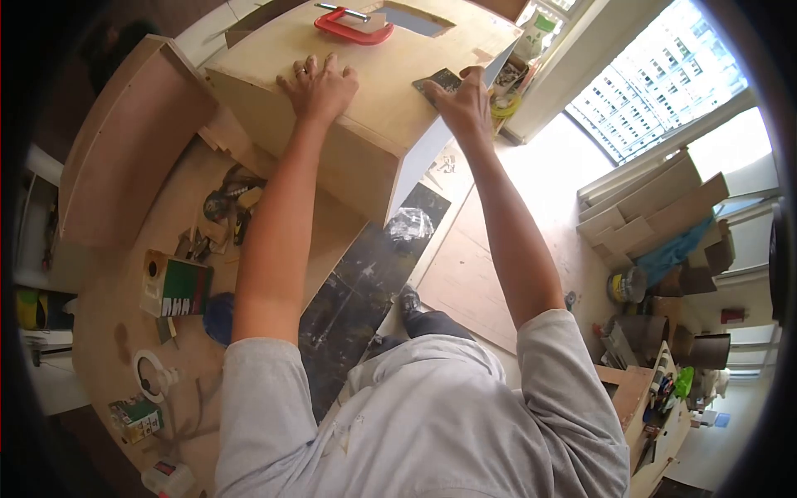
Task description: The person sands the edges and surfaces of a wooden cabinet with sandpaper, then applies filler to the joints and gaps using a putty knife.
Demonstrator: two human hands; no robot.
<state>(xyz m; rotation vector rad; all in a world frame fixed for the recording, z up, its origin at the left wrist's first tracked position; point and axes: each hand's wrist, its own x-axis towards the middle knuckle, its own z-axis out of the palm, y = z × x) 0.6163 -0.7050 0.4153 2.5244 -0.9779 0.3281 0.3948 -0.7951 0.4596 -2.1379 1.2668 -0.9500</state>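
Observation:
My left hand lies on the pale plywood top of a large wooden box, fingers spread and holding nothing. On the right, my right hand grips a dark flat piece with pale smudges, resting on the box top close to its right edge. Whether that piece is a scraper or a sanding sheet, I cannot make out. Beyond my left hand, a red C-clamp sits beside a rectangular cutout in the top.
A curved wooden panel stands at the left. Tools, a green and white can and a tape roll lie below it. A black smeared board is underfoot. Cardboard sheets lean at the right, near a bucket.

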